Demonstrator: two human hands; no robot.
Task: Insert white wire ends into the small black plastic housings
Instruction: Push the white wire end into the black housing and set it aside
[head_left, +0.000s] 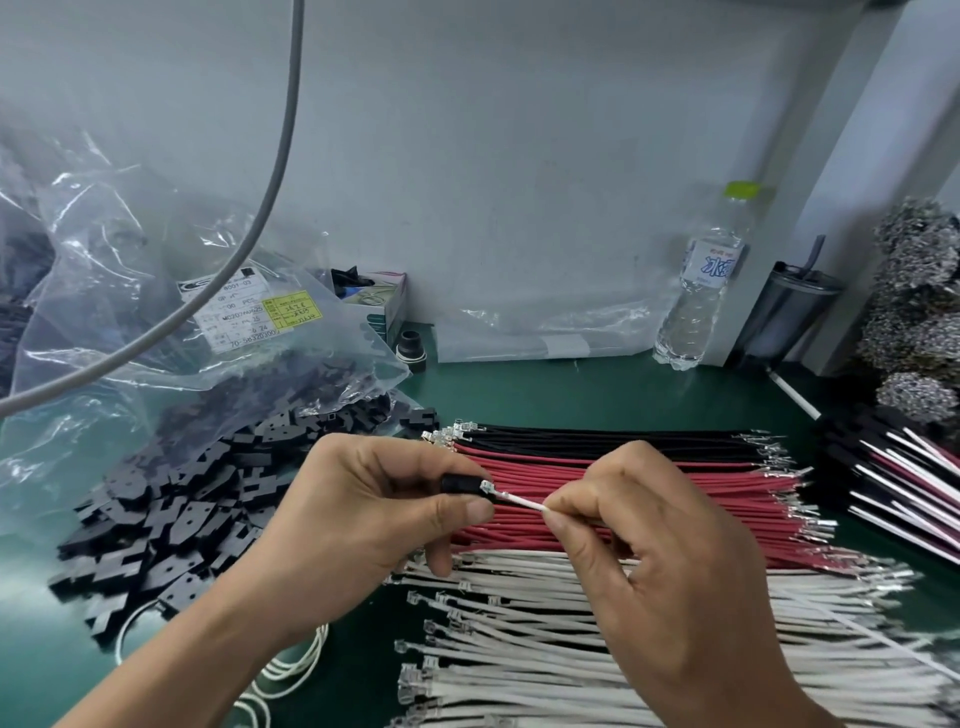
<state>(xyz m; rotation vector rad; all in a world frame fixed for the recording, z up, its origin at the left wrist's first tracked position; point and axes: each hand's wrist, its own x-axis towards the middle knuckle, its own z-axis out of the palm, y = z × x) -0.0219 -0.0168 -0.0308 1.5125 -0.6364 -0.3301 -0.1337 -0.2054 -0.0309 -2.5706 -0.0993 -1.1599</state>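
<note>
Now the left hand (363, 512) is gripping a small black plastic housing (464, 484) while the right hand's (660, 545) fingers (563, 506) are pinching a thin white wire (522, 500), its metal terminal (488, 487) at the opening; next it likely needs a straight push in.

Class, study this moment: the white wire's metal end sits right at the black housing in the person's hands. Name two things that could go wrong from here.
1. The right hand pinches the white wire some way back from its metal terminal, so the wire might bend instead of pushing in.
2. The left hand covers most of the black housing, hiding the opening; the terminal could enter tilted or miss.
</note>
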